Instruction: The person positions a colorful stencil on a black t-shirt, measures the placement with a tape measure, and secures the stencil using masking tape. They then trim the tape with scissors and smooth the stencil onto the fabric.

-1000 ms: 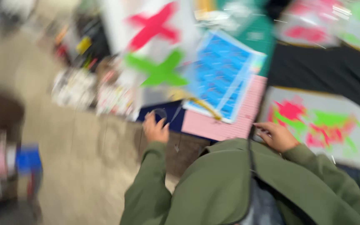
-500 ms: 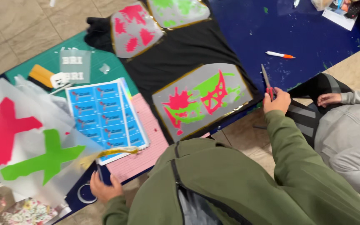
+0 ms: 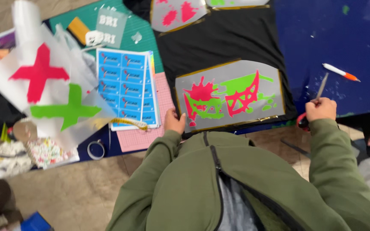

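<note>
Right hand (image 3: 320, 109) closed around scissors (image 3: 317, 96), blades up over blue cloth (image 3: 322, 38); left hand (image 3: 174, 121), fingers loosely curled, pinning grey sheet (image 3: 230, 94) edge on black shirt (image 3: 223, 40); risk: sheet skewing or creasing under one-point hold, blades snagging cloth.

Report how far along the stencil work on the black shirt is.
Done: pink and green paint fills the grey stencil sheet on the black shirt. In hand: left hand rests at its corner; right hand holds scissors. Left: the sheet is not yet peeled off.
</note>
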